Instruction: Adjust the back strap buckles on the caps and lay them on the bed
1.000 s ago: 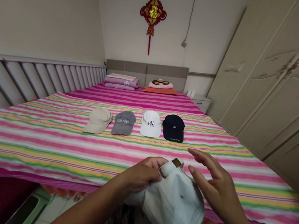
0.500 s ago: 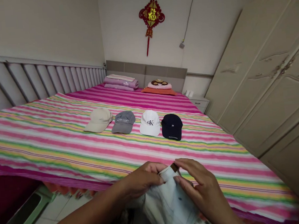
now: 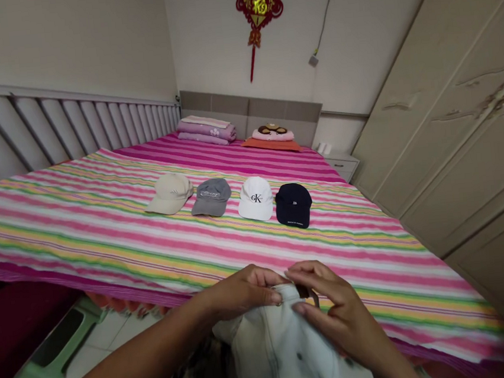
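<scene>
A pale, whitish-blue cap (image 3: 285,346) with small dark spots hangs from both hands near the front edge of the bed. My left hand (image 3: 244,291) pinches its edge band between thumb and fingers. My right hand (image 3: 339,305) grips the band's other side, where a brown strap end (image 3: 304,292) shows between the fingers. Beyond the hands a row of caps lies on the striped sheet: a beige cap (image 3: 171,192), a grey cap (image 3: 212,197), a white cap (image 3: 255,199) with dark letters and a dark navy cap (image 3: 293,204).
The bed (image 3: 126,231) has a striped sheet, with folded purple bedding (image 3: 206,130) and a pink-and-orange pile (image 3: 271,139) by the headboard (image 3: 284,113). A green stool (image 3: 58,356) stands on the left, a wardrobe (image 3: 443,135) on the right.
My view has tipped down slightly. The fingers of my right hand have shifted at the band, and the brown strap now stands out as a loop to the right.
</scene>
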A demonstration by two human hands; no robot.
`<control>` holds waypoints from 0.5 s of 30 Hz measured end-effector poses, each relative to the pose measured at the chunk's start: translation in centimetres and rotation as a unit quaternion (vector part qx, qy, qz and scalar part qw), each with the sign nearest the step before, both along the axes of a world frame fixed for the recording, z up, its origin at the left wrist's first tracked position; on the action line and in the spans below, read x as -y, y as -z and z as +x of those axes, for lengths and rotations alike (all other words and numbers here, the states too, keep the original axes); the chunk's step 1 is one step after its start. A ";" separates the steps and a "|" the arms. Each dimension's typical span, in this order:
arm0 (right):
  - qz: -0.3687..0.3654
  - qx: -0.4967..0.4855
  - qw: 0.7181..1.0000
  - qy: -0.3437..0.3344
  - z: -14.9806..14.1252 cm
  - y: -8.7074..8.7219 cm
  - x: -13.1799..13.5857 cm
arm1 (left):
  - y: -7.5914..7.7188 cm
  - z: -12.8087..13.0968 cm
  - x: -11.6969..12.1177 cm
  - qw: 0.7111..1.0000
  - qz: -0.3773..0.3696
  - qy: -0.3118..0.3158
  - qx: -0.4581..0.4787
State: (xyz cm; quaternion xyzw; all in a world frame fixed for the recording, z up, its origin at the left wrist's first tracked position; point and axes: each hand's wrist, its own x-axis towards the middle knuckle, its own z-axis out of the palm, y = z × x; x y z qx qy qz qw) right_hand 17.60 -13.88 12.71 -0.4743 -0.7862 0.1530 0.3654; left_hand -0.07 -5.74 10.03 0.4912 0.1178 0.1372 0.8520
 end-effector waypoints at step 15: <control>0.080 0.026 0.988 0.127 -2.7 2.4 0.6 | 0.7 -0.2 0.2 0.992 0.039 -0.105 -0.065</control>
